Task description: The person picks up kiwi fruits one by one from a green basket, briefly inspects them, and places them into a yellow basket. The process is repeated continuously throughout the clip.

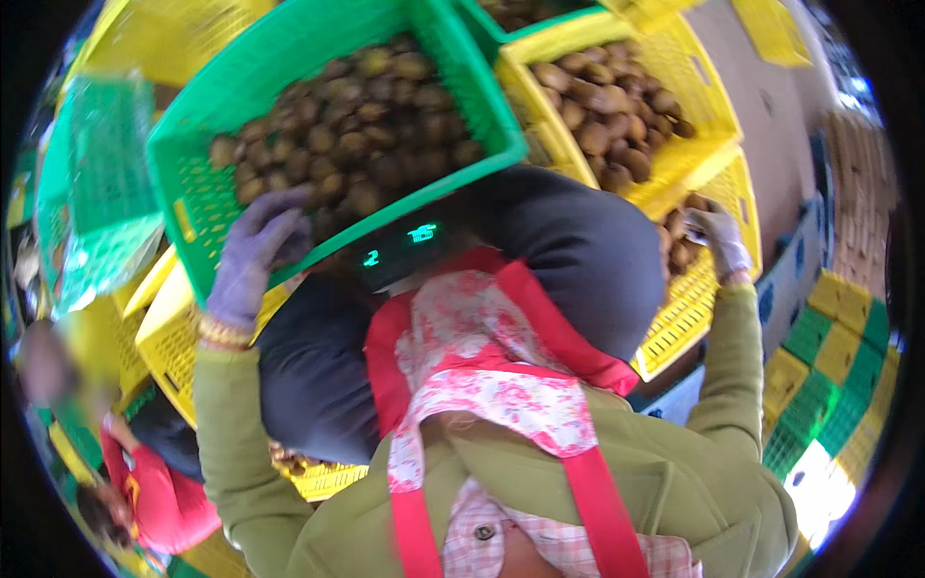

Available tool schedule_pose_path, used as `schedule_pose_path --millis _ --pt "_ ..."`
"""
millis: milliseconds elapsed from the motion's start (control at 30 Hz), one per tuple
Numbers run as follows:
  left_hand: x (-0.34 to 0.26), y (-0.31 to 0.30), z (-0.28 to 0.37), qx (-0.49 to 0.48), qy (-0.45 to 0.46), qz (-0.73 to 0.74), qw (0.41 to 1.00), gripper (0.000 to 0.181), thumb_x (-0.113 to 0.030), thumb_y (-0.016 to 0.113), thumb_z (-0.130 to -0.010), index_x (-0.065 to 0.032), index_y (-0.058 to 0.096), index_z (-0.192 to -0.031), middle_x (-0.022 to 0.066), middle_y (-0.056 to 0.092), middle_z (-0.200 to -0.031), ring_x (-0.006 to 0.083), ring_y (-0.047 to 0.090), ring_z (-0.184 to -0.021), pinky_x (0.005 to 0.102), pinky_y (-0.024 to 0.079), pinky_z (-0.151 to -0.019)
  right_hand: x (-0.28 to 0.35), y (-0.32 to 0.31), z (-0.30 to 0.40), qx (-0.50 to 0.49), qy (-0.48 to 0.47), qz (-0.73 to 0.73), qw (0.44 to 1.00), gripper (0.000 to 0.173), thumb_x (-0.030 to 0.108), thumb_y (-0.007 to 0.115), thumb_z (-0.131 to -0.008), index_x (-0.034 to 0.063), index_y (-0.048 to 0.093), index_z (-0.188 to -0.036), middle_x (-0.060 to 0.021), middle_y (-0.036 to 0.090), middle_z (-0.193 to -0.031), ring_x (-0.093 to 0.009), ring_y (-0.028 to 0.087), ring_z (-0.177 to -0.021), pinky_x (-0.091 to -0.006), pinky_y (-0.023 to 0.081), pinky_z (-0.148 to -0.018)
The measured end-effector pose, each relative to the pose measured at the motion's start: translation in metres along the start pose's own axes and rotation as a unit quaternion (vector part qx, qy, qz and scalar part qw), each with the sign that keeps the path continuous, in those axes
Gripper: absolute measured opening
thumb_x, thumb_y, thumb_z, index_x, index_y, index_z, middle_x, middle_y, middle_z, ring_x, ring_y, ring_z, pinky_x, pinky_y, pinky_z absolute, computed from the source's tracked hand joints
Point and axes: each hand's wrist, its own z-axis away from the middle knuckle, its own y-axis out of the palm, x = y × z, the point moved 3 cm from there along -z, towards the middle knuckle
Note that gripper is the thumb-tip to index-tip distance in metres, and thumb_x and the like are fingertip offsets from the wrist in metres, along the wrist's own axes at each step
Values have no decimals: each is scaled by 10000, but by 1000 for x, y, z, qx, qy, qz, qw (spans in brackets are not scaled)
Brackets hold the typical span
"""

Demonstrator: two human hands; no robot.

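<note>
A large green plastic crate (332, 249) in front of me holds many brown, round fruits (354, 130) that look like kiwifruit. Over its near left rim is my left hand (260, 249) in a purple glove, fingers curled by the fruit; whether it holds one is hidden. My right hand (715, 231), in a pale glove, is at a lower yellow crate (748, 209) on the right, its fingertips against a brown fruit (695, 202). Another yellow crate (704, 162) of brown fruits stands between them. A dark display with lit green digits (397, 249) lies below the green crate's near rim.
Empty-looking green crates in clear film (108, 159) and yellow crates (162, 318) stand at left. A co-worker in red (166, 498) is at lower left. Stacked yellow and green crates (816, 354), blue pallets (788, 260) and flattened brown stacks (860, 202) are at right.
</note>
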Motion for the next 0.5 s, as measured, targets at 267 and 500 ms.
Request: schedule_pose_path --millis 267,500 --pt "-14 1 1 111 43 117 986 405 -330 529 -1010 -59 565 -1309 62 645 -1034 150 646 -941 296 535 -824 173 99 34 96 -259 48 960 591 -23 704 -805 7 536 -1371 -77 619 -1246 -144 603 -1065 -270 504 -922" --pt "-9 -1 7 190 2 260 947 622 -539 441 -1008 -81 446 -1428 146 608 -1231 256 653 -1026 372 546 -873 313 273 143 389 -406 13 827 701 -112 693 -721 5 526 -1392 -112 597 -1333 -159 573 -1178 -288 493 -989"
